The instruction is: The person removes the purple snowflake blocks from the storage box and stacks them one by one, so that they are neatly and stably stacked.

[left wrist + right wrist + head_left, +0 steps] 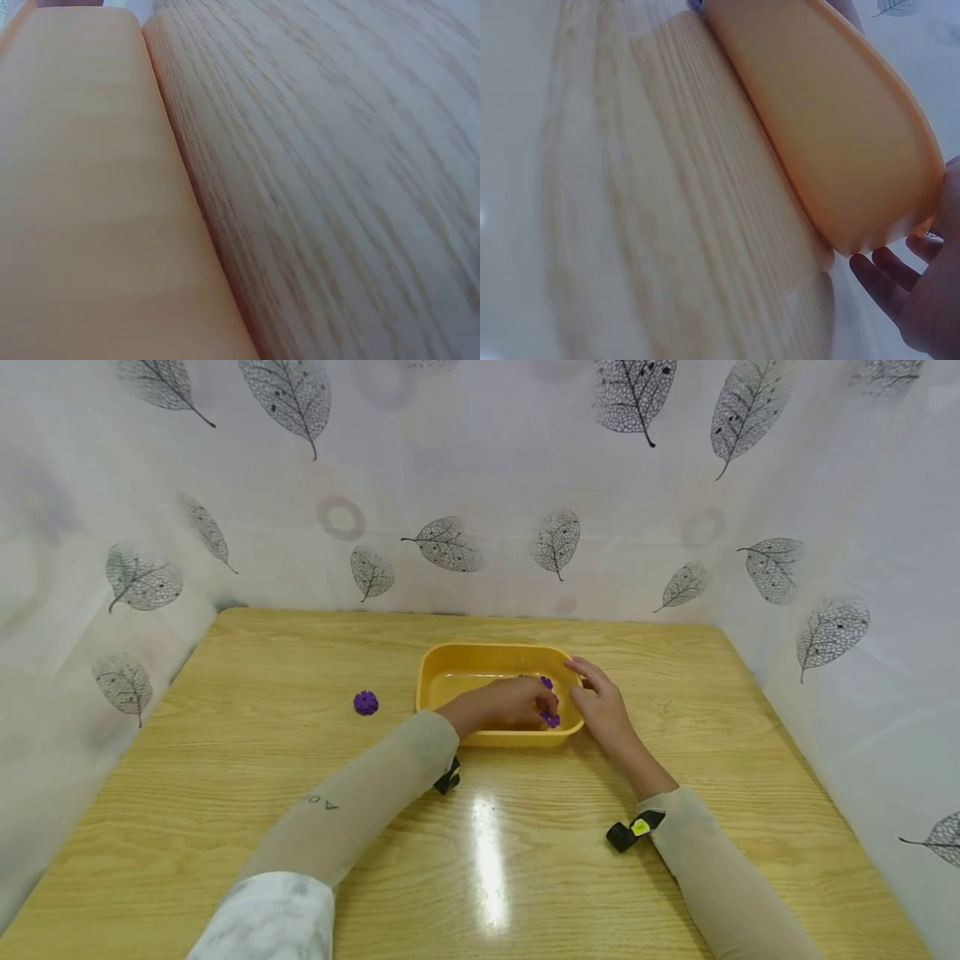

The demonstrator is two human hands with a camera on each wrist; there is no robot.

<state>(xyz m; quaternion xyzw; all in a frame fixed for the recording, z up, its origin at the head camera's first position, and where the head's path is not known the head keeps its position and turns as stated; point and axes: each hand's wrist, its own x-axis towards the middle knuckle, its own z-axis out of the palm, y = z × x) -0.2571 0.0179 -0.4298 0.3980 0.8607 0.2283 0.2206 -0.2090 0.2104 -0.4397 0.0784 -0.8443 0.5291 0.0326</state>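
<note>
A yellow plastic basin (pixel 497 739) stands near the middle of the table. My left hand (pixel 517 700) reaches over its near rim and down inside, fingers bent toward the right end. Purple flower-shaped plastic pieces (pixel 551 720) lie right by those fingertips; whether one is pinched is hidden. My right hand (pixel 606 714) is at the basin's right end, fingers spread against the rim and outer wall. In the right wrist view, its fingers (pixel 885 281) lie loosely along the outside of the basin (pixel 832 127). The left wrist view has only the basin's outer side (pixel 97 187) and wood.
A purple cluster of the same toothed pieces (pixel 366 702) sits on the wooden table (pixel 300 652), left of the basin. A white curtain with leaf prints (pixel 480 468) surrounds the table at the back and sides. Black wrist cameras (pixel 621 837) are strapped to both forearms.
</note>
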